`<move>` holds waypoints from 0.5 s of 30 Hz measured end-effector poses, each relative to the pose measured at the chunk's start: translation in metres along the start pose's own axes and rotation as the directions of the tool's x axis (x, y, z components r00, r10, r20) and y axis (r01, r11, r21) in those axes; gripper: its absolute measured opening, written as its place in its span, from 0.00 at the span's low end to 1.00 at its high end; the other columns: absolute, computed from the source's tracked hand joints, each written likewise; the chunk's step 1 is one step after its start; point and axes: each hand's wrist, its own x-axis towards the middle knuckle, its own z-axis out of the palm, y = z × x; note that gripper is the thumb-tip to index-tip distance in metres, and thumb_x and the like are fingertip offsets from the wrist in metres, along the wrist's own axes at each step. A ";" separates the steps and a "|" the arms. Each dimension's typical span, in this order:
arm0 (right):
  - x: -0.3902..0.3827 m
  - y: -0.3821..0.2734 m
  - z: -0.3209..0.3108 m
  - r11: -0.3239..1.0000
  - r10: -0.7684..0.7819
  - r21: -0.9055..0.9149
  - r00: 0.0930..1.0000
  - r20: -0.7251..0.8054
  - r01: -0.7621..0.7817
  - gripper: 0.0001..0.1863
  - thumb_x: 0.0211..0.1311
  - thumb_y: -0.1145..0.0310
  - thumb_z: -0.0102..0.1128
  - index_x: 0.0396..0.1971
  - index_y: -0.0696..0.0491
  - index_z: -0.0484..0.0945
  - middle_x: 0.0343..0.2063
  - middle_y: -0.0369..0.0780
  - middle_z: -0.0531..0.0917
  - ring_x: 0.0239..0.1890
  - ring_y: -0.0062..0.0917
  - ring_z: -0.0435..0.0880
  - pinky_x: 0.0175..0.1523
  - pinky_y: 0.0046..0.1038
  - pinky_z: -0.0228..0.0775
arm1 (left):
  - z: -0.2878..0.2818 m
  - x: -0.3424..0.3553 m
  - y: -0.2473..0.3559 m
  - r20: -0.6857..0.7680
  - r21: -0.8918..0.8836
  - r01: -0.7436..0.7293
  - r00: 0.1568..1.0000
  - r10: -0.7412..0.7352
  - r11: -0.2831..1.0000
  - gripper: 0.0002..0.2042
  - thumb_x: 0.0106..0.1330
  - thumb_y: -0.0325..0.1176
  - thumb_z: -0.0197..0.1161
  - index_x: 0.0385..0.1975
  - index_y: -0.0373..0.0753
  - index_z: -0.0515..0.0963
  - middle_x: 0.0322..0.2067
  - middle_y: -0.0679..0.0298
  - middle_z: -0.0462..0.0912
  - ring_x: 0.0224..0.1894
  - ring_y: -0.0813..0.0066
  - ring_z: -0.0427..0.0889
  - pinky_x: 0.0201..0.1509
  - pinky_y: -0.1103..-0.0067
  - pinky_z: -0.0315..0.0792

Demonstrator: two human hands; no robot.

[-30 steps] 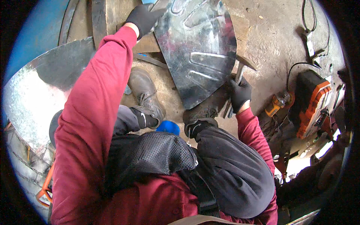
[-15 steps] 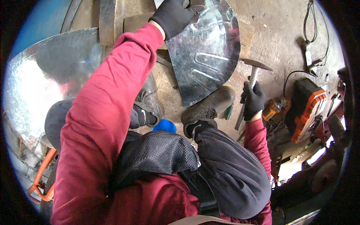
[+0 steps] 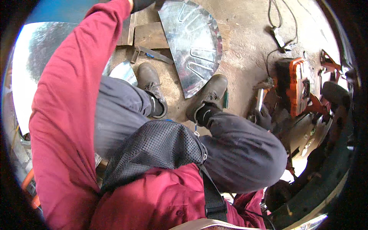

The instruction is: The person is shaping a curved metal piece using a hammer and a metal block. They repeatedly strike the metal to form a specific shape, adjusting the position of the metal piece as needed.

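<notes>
A fan-shaped piece of shiny sheet metal (image 3: 191,50) with pressed ridges and a crimped curved edge lies before me, its lower tip beside my right shoe. My left hand (image 3: 142,4), in a black glove, is at the top edge near the sheet's upper left corner. Its fingers are mostly cut off by the picture's rim, so whether it touches the sheet is unclear. Low beside my right knee, my gloved right hand (image 3: 263,118) is closed round the pale handle of a hammer (image 3: 260,99), whose head points up and away from me.
Wooden boards (image 3: 147,35) lie under and beside the sheet, with a flat metal tool (image 3: 155,55) near my left shoe. A larger metal sheet (image 3: 30,73) stands at left. To the right are an orange-and-black toolbox (image 3: 293,86) and a cable (image 3: 296,23).
My left hand has moved up and left, mostly out of the picture. The right hand has drawn back toward my knee with the hammer. More of the sheet's ridges show as the view has shifted.
</notes>
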 end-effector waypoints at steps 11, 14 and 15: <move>-0.198 -0.034 -0.107 0.990 0.087 0.137 0.903 -0.421 -0.031 0.18 0.74 0.68 0.64 0.59 0.57 0.81 0.40 0.39 0.86 0.38 0.26 0.85 0.40 0.32 0.78 | -0.084 -0.107 0.066 -0.127 -0.262 -0.120 0.988 0.089 0.958 0.10 0.72 0.36 0.70 0.46 0.38 0.84 0.40 0.68 0.87 0.42 0.80 0.84 0.47 0.78 0.78; -0.224 -0.066 -0.141 0.985 0.088 0.174 0.858 -0.507 0.001 0.17 0.74 0.68 0.64 0.58 0.57 0.81 0.41 0.39 0.86 0.39 0.26 0.85 0.40 0.33 0.78 | -0.073 -0.103 0.054 -0.076 -0.294 -0.153 0.988 0.136 0.943 0.07 0.71 0.34 0.69 0.43 0.39 0.84 0.38 0.69 0.87 0.40 0.81 0.83 0.45 0.78 0.77; -0.235 -0.085 -0.151 0.986 0.072 0.166 0.840 -0.539 0.022 0.17 0.74 0.67 0.64 0.58 0.57 0.81 0.42 0.39 0.86 0.39 0.27 0.85 0.41 0.33 0.79 | -0.067 -0.100 0.051 -0.048 -0.260 -0.157 0.988 0.150 0.953 0.07 0.71 0.34 0.69 0.42 0.39 0.84 0.37 0.69 0.87 0.40 0.81 0.83 0.45 0.78 0.77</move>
